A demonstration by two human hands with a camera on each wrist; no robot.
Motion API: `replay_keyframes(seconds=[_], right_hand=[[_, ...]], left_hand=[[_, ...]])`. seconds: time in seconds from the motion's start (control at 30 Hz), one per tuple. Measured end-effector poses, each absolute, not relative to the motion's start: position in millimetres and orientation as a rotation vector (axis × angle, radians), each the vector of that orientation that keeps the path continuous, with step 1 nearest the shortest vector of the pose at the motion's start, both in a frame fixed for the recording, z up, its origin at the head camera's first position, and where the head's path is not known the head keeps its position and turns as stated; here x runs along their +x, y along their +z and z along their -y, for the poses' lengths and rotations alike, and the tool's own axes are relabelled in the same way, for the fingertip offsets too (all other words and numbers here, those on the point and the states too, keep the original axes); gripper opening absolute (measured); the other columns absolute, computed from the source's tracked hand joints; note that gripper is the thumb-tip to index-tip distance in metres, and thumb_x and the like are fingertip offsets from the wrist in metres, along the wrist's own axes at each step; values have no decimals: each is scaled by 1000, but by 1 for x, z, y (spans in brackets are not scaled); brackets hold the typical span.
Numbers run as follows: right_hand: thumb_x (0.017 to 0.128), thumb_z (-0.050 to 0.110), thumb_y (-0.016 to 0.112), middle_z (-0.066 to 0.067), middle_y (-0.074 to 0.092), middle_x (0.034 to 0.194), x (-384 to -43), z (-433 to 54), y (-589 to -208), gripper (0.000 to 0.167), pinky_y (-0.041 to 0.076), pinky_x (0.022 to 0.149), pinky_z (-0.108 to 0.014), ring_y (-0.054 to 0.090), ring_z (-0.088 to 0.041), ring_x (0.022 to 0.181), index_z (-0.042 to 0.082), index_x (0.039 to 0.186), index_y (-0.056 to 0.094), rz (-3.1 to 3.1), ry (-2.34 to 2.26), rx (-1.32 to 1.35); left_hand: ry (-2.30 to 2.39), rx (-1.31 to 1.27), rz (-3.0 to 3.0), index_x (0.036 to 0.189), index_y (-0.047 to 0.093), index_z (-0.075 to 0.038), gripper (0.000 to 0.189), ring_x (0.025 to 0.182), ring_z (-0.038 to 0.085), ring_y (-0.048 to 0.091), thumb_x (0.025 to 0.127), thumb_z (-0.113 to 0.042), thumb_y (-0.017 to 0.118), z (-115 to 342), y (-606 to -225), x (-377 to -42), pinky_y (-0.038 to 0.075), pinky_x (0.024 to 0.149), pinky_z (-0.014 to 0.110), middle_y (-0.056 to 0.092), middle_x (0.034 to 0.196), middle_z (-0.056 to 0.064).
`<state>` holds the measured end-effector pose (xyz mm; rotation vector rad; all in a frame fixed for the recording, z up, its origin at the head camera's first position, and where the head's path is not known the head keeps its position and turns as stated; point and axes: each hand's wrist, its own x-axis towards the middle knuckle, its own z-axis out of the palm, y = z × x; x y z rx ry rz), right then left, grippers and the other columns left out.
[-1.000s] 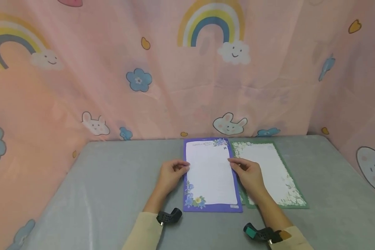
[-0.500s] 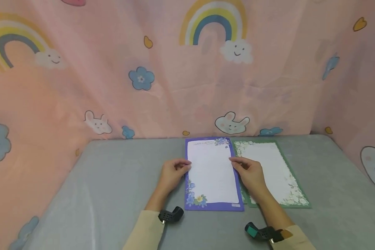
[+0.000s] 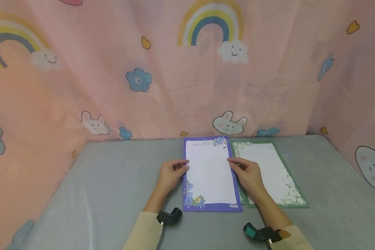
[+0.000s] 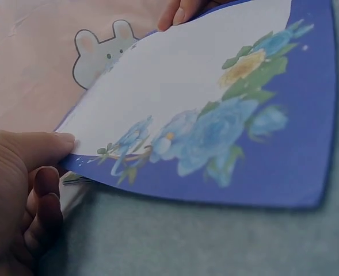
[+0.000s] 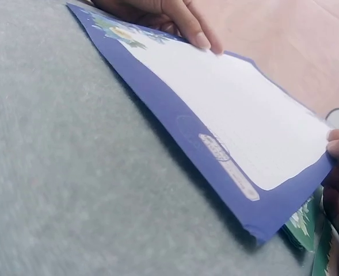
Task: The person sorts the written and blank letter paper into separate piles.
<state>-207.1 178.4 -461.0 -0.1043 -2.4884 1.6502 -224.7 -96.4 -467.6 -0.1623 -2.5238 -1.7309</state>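
Observation:
A sheet of letter paper (image 3: 210,173) with a purple border, a white middle and blue flowers at two corners is held between both hands. My left hand (image 3: 170,176) pinches its left edge, thumb on top and the other fingers beneath, as the left wrist view shows. On the opposite edge, my right hand (image 3: 251,176) pinches it the same way. The paper bows a little, its near edge close over the table. To the right lies a green-bordered sheet (image 3: 265,163) with white flowers, partly covered by my right hand and the purple sheet.
The grey table (image 3: 122,173) reaches back to a pink curtain (image 3: 168,104) printed with rainbows and rabbits. Under the purple sheet's right corner, green flowered paper edges (image 5: 300,227) show. A dark band with a camera (image 3: 169,216) sits on the left wrist.
The purple sheet's far edge has risen slightly. Both hands keep their hold at nearly the same places, and the green sheet stays put. The head view shifts a little and back.

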Motion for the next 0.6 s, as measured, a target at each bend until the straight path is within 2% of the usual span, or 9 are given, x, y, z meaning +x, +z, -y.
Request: replay_keyframes(seconds=[0.13, 0.33, 0.6], right_hand=[[98, 20, 67, -9, 72, 126, -207, -176, -459, 27, 47, 72, -17, 56, -7, 84, 10, 122, 74, 2505, 1626, -99], [98, 19, 67, -9, 74, 122, -208, -174, -459, 25, 48, 71, -17, 57, -5, 82, 10, 119, 75, 2513, 1587, -46], [99, 21, 66, -11, 72, 125, -206, -172, -458, 26, 45, 71, -16, 54, -5, 82, 10, 122, 74, 2533, 1526, -56]], left_hand=[[-1723, -164, 2535, 108, 79, -10, 19, 69, 9, 53, 90, -14, 75, 99, -467, -225, 44, 61, 18, 73, 89, 9], [-1733, -157, 2536, 108, 79, -8, 19, 69, 9, 52, 90, -13, 74, 101, -467, -223, 44, 60, 18, 73, 90, 10], [-1715, -166, 2569, 109, 78, -10, 19, 70, 8, 54, 91, -14, 74, 103, -464, -225, 45, 61, 18, 74, 93, 9]])
